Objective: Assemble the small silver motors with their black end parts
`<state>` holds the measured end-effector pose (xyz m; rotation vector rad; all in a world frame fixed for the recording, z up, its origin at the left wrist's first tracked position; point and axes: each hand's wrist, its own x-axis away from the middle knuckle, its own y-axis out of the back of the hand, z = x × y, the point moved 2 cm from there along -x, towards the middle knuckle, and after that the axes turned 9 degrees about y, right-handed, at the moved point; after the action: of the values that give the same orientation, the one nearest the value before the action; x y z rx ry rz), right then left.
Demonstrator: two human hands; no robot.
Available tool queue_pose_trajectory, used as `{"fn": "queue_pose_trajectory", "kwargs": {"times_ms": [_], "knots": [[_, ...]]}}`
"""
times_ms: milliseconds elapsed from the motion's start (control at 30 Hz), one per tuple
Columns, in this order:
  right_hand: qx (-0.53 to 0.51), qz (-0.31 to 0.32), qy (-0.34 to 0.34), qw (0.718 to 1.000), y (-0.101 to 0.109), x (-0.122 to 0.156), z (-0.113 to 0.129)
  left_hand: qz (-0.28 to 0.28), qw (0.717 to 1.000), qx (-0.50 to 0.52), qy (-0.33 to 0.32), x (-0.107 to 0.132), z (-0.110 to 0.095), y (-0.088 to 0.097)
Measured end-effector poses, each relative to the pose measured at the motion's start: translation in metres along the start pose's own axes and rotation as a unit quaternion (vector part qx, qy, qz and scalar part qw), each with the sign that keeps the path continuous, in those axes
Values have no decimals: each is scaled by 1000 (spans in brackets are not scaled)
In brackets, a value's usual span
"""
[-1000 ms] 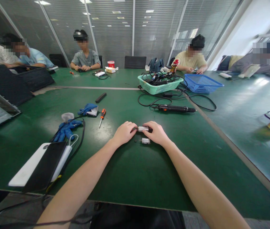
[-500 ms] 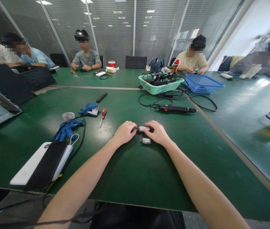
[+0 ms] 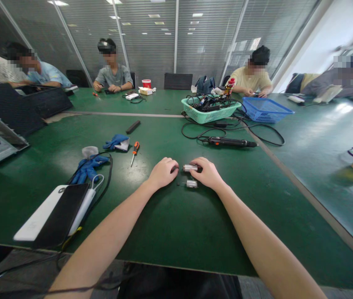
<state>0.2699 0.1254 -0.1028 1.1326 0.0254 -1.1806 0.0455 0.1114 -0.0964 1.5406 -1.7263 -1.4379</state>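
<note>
My right hand (image 3: pixel 207 172) grips a silver cylindrical small motor (image 3: pixel 189 168) between thumb and fingers, just above the table. To its left, my left hand (image 3: pixel 164 172) has curled fingers with a dark spot between thumb and forefinger; whatever it holds is too small and hidden to name. A narrow gap separates the left fingertips from the motor's end. Just below lies a second small silver motor (image 3: pixel 192 183), on its side with a thin shaft pointing left. Beside that shaft tip is a tiny dark piece (image 3: pixel 178 184).
Left on the green table (image 3: pixel 170 224) are a screwdriver (image 3: pixel 135 153), blue gloves (image 3: pixel 89 168) and a phone (image 3: pixel 61 214) by a white device. An electric screwdriver (image 3: pixel 232 142) lies ahead, before a green basket (image 3: pixel 210 114) of cables and a blue basket (image 3: pixel 266 111). Several people sit around.
My right hand and its motor have shifted slightly right, widening the gap to my left fingertips. My left hand stays nearly in place.
</note>
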Motion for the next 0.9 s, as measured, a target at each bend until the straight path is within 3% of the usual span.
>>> {"fn": "queue_pose_trajectory", "kwargs": {"times_ms": [900], "knots": [[10, 8, -14, 1000, -2, 0, -2, 11, 1000, -15, -1, -2, 1, -1]]}}
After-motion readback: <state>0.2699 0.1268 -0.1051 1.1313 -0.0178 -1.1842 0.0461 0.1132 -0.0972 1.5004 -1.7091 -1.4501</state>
